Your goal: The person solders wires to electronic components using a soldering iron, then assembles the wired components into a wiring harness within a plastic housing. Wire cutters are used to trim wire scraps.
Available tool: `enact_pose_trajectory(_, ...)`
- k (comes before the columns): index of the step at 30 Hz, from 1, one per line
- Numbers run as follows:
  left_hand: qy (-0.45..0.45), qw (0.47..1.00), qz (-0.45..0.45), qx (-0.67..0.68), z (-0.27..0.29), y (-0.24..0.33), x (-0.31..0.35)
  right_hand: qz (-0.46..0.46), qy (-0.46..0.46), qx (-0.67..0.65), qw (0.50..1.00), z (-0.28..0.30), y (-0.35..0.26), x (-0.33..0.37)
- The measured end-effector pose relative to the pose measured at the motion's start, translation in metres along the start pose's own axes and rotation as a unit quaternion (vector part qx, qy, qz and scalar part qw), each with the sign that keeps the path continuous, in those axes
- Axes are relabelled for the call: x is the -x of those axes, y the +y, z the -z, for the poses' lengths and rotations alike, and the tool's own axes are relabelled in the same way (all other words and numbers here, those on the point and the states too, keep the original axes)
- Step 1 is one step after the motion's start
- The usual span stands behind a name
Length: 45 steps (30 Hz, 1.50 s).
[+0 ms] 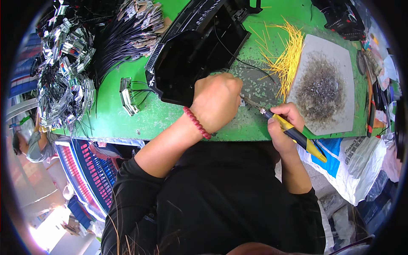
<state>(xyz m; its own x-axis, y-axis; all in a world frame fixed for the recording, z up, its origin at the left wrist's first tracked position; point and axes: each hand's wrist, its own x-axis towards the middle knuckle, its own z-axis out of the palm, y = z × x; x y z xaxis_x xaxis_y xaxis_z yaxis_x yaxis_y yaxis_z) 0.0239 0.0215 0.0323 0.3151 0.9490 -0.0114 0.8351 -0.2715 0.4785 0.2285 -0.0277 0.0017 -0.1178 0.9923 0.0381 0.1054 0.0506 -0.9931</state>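
In my right hand (285, 121) is a yellow and black soldering iron (296, 135), gripped like a pen. Its metal tip slants left toward a small pale metallic piece (242, 102) beside my left hand (217, 100). That left hand is closed, back upward, with a red bead bracelet on its wrist. Its fingertips are hidden, so what they hold cannot be made out. Just behind it lies an open black plastic housing (176, 63), with a thin black wire (250, 64) trailing from it to the right.
Yellow solder-like sticks (285, 55) lie beside a grey board (350, 89) covered with dark residue. Bundles of silver-ended parts (66, 72) and black cables (121, 42) fill the left of the green table (123, 134). A silver connector strip (126, 97) lies left of the housing.
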Motion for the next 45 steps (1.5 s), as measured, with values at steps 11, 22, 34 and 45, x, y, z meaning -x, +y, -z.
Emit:
enact_pose_trajectory(11,0.013,1.0,-0.005,0.004,-0.001,0.0,0.001,0.037,0.051,-0.043,0.997,0.001,0.01,0.001)
enact_pose_trajectory(22,0.021,1.0,-0.013,-0.001,-0.002,0.0,0.001,0.059,0.061,-0.084,0.993,0.002,0.014,0.005)
enact_pose_trajectory(34,0.035,0.999,-0.018,-0.003,-0.003,0.0,0.003,0.081,0.046,-0.025,0.995,0.002,0.014,0.004)
enact_pose_trajectory(45,0.03,0.999,-0.014,0.003,-0.003,-0.001,0.004,0.083,0.027,-0.005,0.996,-0.001,0.011,0.003)
